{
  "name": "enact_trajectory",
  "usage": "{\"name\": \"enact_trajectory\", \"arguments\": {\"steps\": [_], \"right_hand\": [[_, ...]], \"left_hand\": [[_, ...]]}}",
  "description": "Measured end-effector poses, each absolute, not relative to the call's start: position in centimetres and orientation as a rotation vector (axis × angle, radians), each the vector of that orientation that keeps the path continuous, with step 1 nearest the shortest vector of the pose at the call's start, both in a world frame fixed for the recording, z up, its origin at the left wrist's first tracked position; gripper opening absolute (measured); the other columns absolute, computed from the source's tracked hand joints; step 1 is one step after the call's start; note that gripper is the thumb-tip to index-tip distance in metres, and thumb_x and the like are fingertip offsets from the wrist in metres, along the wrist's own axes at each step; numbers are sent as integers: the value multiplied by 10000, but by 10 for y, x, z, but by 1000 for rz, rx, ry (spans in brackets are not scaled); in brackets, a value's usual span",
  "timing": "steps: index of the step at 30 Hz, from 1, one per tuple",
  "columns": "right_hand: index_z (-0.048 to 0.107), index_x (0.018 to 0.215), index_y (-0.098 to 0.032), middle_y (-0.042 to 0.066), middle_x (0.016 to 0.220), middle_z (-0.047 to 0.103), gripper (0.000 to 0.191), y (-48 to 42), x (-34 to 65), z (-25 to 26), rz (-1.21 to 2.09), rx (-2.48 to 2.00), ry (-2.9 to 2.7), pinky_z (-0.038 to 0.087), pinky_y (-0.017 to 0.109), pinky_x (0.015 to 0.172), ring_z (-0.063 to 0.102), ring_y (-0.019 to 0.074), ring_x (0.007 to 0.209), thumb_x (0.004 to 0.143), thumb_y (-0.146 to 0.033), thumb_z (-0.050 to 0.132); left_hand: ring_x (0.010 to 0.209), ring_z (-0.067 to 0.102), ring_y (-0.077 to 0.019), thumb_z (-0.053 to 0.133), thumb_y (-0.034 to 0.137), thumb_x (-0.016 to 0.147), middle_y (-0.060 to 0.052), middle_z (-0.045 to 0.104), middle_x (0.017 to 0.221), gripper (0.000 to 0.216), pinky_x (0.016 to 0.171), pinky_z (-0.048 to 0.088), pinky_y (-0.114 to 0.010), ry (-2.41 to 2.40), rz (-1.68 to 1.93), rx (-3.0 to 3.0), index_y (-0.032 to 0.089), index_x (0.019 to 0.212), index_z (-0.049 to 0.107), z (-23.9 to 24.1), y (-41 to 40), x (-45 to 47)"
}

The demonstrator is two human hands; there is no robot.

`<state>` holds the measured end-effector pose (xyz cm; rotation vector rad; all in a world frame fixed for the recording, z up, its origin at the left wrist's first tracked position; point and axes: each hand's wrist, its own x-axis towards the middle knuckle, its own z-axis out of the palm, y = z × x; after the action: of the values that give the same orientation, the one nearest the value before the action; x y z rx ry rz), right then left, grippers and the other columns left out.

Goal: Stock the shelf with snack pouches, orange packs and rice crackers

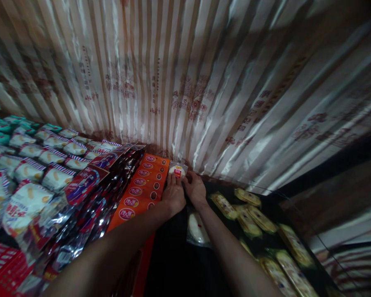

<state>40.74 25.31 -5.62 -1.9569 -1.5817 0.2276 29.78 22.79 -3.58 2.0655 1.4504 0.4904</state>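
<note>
Clear plastic wraps the small packet (177,170), with pale, rounded contents behind 1 red label topped by a yellow patch. It lies at the far end of the black surface (173,260), just beside the orange packaging (149,175) and near the striped sheeting (148,95). The left hand (174,196) lays extended fingers on its lower part; the right hand (196,189) curls fingers at its right edge, though whether they pinch it I cannot tell.
</note>
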Motion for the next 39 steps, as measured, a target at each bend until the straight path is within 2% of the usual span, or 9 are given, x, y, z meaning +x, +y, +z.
{"name": "enact_trajectory", "arguments": {"steps": [4,9,12,14,17,23,31,34,39], "right_hand": [[618,1084,-136,127,1082,649,344,228,414,-48,190,-1822,-1624,444,356,909,594,229,996,812,-283,467],[646,1039,-163,110,1048,664,353,189,434,-41,166,-1739,-1589,453,377,911,605,216,982,802,-221,391],[663,984,-170,106,1000,679,342,163,443,-41,184,-1726,-1562,464,404,892,613,223,948,789,-226,388],[664,975,-167,108,1004,681,341,145,446,-40,234,-1717,-1548,465,413,893,615,228,950,791,-256,392],[658,992,-159,111,1039,674,352,117,447,-37,291,-1728,-1523,462,408,905,615,230,972,797,-295,399],[668,959,-183,94,1008,684,320,82,451,-29,328,-1712,-1496,476,387,890,628,223,950,793,-317,430],[616,1064,-202,85,1049,683,404,79,447,-34,597,-1652,-1227,520,376,807,646,225,947,759,-442,507],[614,1049,-195,86,1005,694,465,80,434,-29,831,-1585,-1055,538,324,720,649,219,924,704,-506,592],[652,896,-194,38,828,703,402,81,419,-20,1108,-1394,-786,480,225,564,647,165,754,626,-488,703]], "left_hand": [[1404,63,-298,463,71,717,-221,176,1498,644,1149,129,-405,1384,548,2107,-27,1344,354,-27,212,298],[1334,318,-274,442,79,734,-136,509,1328,361,1109,273,-398,1168,647,2060,134,1027,647,-24,171,304],[1332,312,-307,497,169,762,-150,501,1330,340,1100,278,-445,1051,605,2129,131,1074,628,-27,145,307],[1357,237,-349,593,255,738,-175,414,1398,488,1105,240,-495,1017,466,2207,108,1202,548,-29,131,308],[1368,182,-375,644,218,706,-198,319,1448,597,1112,204,-507,1049,300,2314,83,1265,486,-31,114,307],[1283,365,-287,459,72,745,-133,488,1318,431,1093,273,-423,1041,479,2361,145,1156,570,-34,99,293],[938,610,-199,518,181,812,-42,670,960,171,897,482,-359,1006,962,1201,204,940,629,-3,109,281],[851,641,-192,510,145,822,-71,659,962,147,772,543,-382,871,1026,700,154,946,587,6,108,279],[859,658,-216,461,91,817,-108,668,984,227,816,531,-458,670,1021,400,123,1020,558,10,108,274]]}}
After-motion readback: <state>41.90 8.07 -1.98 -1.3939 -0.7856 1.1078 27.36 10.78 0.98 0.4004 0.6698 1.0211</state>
